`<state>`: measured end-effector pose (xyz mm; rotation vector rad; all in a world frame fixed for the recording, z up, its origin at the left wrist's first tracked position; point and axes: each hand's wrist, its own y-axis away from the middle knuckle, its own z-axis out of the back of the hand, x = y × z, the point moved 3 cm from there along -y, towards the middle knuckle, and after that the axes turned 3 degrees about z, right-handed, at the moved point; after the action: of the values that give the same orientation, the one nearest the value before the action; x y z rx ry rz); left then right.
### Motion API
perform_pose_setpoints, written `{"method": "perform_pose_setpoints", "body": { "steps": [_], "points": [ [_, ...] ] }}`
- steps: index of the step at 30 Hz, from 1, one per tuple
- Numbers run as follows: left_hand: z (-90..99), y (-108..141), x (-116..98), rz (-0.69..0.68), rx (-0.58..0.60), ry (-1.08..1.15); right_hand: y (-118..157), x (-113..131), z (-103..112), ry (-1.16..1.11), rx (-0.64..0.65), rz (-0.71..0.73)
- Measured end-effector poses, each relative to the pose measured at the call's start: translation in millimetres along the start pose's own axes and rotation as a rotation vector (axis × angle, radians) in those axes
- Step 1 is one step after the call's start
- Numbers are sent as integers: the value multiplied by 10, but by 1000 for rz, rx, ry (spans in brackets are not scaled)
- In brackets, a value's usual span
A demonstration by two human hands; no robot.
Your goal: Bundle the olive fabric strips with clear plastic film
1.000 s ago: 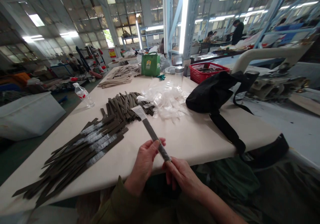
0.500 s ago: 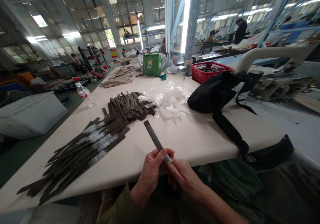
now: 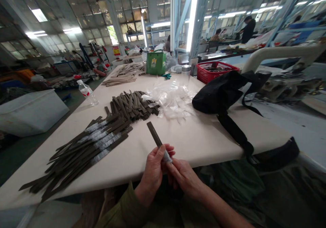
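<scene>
Between my two hands is a dark olive fabric strip with a clear plastic wrap around its middle. My left hand is closed on it, thumb on top, just above the wrap. My right hand pinches the strip at the wrap's lower end; its lower fingers are partly hidden, as is the strip's near end. To the left lies a pile of wrapped strips, each with a whitish plastic band. Behind it is a heap of bare strips, beside loose clear plastic pieces.
A black bag with a trailing strap lies on the right of the pale table. Farther back stand a red basket, a glass jar, a green bag and scissors. A plastic bottle stands near the left edge.
My hands have shifted slightly up and left with the strip. The plastic wrap looks more tightly wound round it, and my left fingers are a little more lifted.
</scene>
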<state>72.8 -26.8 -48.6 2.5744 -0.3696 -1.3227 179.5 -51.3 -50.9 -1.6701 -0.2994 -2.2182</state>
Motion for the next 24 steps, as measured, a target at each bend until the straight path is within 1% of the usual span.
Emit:
{"method": "perform_pose_setpoints", "body": {
  "steps": [1, 3, 5, 6, 7, 8, 9, 10, 11, 12, 14, 15, 16, 17, 18, 19, 20, 21, 22, 24],
  "points": [
    [3, 33, 47, -10, 11, -4, -7, 8, -9, -13, 1, -1],
    [-10, 77, 101, -23, 69, -37, -20, 35, -14, -46, -11, -12],
    [-30, 79, 90, -16, 143, -85, -42, 81, 7, -72, -18, -8],
    [-29, 61, 39, -24, 161, -98, -57, 108, 27, -76, -7, 6],
    [-15, 35, -59, -59, 156, -101, -72, 130, 56, -72, 8, 23],
    [16, 5, -209, -119, 133, -99, -87, 143, 99, -63, 13, 37],
    [60, -23, -409, -193, 103, -105, -101, 143, 155, -50, 1, 49],
    [118, -44, -656, -279, 69, -129, -111, 128, 225, -34, -31, 52],
    [184, -59, -934, -355, 41, -187, -117, 98, 304, -17, -78, 47],
    [256, -73, -1232, -413, 24, -291, -120, 58, 388, 1, -129, 34],
    [423, -101, -1845, -530, -36, -608, -119, -27, 544, 30, -215, 8],
    [518, -122, -2135, -596, -97, -806, -119, -62, 606, 39, -241, -6],
    [623, -156, -2395, -645, -187, -1005, -121, -85, 653, 43, -255, -17],
    [735, -204, -2612, -666, -288, -1216, -129, -93, 683, 41, -261, -23],
    [853, -266, -2779, -655, -394, -1436, -144, -88, 695, 35, -259, -27],
    [976, -339, -2891, -618, -491, -1634, -167, -70, 688, 26, -245, -32],
    [1102, -416, -2948, -564, -562, -1792, -201, -41, 663, 14, -217, -38],
    [1227, -491, -2952, -504, -601, -1907, -246, -6, 624, -2, -177, -43],
    [1349, -559, -2908, -449, -606, -1981, -300, 35, 571, -22, -124, -48],
    [1561, -652, -2722, -377, -546, -2042, -436, 115, 442, -73, 1, -62]
  ]
}}
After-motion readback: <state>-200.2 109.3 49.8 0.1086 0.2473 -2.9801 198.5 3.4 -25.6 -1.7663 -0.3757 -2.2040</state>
